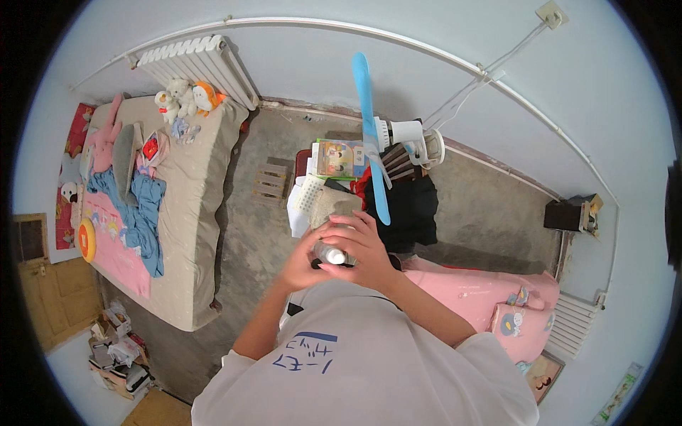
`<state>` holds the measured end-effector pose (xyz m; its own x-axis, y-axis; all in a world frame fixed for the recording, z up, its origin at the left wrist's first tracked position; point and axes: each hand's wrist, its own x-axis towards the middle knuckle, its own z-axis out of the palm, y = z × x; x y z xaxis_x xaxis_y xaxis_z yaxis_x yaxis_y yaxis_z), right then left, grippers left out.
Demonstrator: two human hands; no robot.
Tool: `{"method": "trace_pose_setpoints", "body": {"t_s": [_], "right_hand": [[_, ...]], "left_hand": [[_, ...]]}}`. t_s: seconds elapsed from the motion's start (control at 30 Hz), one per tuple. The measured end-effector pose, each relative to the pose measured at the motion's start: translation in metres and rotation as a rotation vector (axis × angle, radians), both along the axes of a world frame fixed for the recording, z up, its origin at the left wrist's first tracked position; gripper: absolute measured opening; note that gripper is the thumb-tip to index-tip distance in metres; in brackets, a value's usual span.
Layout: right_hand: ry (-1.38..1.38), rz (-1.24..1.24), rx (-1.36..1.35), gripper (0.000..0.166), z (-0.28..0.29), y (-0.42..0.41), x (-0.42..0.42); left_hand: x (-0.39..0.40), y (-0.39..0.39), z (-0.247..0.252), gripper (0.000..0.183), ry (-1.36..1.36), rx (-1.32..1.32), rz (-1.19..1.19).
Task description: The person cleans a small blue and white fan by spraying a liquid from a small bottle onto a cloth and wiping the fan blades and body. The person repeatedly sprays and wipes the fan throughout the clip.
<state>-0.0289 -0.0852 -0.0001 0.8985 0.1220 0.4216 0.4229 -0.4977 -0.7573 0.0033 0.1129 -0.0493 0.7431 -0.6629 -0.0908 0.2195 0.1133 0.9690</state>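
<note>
Close to the chest, a clear bottle with a white cap (333, 255) is held between both hands. My left hand (303, 261) curves around one side of it, and my right hand (358, 245) wraps the other side, its fingers reaching over the bottle. Just beyond the fingertips lies a beige cloth (333, 205), beside a white dotted sheet (308, 195). Picture books (341, 158) lie further off, partly behind the blue blade of a fan. The lower part of the bottle is hidden by the hands.
A fan with blue blades (364, 101) stands beyond the books, near black clothing (410, 213) over a chair. A low slatted stool (270, 183) is on the floor. Beds flank both sides: one beige (197, 213) with plush toys, one pink (453, 293).
</note>
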Motion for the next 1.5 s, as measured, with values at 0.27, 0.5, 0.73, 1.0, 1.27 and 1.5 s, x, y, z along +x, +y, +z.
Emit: {"method": "trace_pose_setpoints", "body": {"t_s": [0.27,0.5,0.73,1.0,1.27,1.5], "right_hand": [[0.266,-0.177,0.895,0.031,0.021,-0.048,-0.027],[0.414,-0.498,1.147,0.026,-0.006,-0.102,-0.031],[0.624,-0.606,0.886,0.013,-0.095,-0.099,-0.055],[0.775,-0.457,0.997,0.066,-0.104,-0.086,-0.048],[0.752,-0.288,0.818,0.067,-0.07,-0.088,-0.043],[0.575,-0.251,0.561,0.075,-0.04,-0.068,-0.03]], "left_hand": [[0.046,0.016,0.003,0.026,0.082,0.204,0.232],[0.071,-0.028,-0.009,0.037,-0.095,0.215,0.498],[0.078,-0.065,0.01,0.078,-0.161,0.093,0.56],[0.093,-0.075,-0.014,0.099,-0.166,0.146,0.438],[0.104,-0.07,-0.026,0.059,-0.224,0.182,0.435],[0.122,-0.08,-0.017,0.04,-0.414,0.165,0.473]]}}
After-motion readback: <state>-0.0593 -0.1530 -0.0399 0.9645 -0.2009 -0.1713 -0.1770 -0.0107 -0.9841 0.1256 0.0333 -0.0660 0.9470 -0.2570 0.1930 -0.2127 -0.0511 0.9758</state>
